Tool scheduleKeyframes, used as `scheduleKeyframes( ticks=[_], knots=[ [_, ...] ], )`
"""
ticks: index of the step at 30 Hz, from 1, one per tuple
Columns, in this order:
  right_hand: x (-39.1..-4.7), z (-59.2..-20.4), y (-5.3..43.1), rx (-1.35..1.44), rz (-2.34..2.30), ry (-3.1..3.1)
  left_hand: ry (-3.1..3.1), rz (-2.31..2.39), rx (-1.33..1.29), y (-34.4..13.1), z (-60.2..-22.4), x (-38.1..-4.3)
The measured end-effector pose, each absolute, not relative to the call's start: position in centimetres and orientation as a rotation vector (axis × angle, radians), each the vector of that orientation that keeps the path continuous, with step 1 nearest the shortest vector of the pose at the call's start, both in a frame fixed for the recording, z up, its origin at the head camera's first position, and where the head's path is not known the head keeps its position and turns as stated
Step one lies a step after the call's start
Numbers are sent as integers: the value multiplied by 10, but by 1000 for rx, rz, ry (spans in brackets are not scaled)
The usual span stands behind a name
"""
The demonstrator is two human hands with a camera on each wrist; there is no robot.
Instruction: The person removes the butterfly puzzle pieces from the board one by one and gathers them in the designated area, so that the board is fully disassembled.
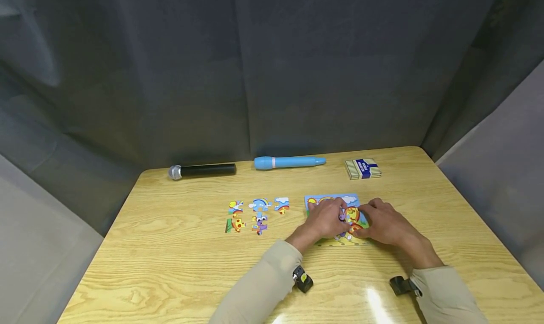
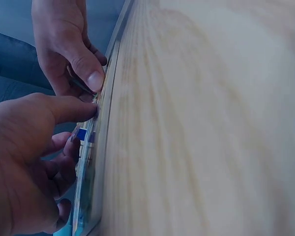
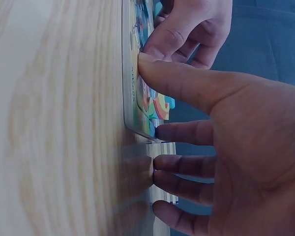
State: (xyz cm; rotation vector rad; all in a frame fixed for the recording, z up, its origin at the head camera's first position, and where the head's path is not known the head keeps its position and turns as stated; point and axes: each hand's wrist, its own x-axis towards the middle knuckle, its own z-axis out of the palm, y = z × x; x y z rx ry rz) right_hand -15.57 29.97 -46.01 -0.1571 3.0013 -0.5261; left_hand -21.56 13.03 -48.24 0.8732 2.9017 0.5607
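Observation:
A colourful picture puzzle board (image 1: pixel 312 197) lies at the right of the table, partly covered by both hands. My left hand (image 1: pixel 327 218) is over its middle, thumb pressing down on the picture and the other fingers bent at the surface. From the right, my right hand (image 1: pixel 388 225) reaches in, thumb on the board beside the left thumb and index fingertip at the board's edge. Between that thumb and index finger, a puzzle piece (image 3: pixel 160 106) with a rainbow stands tilted above the board. The right hand's other fingers extend outward past the edge.
Several loose puzzle pieces (image 1: pixel 259 223) lie in two rows left of the board. Along the back are a black microphone (image 1: pixel 206 170), a blue microphone-shaped tube (image 1: pixel 293 162) and a striped box (image 1: pixel 363 168). A dark curtain (image 1: pixel 255 78) hangs behind the table.

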Motion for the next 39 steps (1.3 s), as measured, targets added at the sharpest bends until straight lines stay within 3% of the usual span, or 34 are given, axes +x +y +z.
scheduleKeyframes(
  ticks=[39],
  knots=[
    [-163, -465, 304, -139, -498, 2961, 2906, 622, 927, 45, -483, -225]
  ],
)
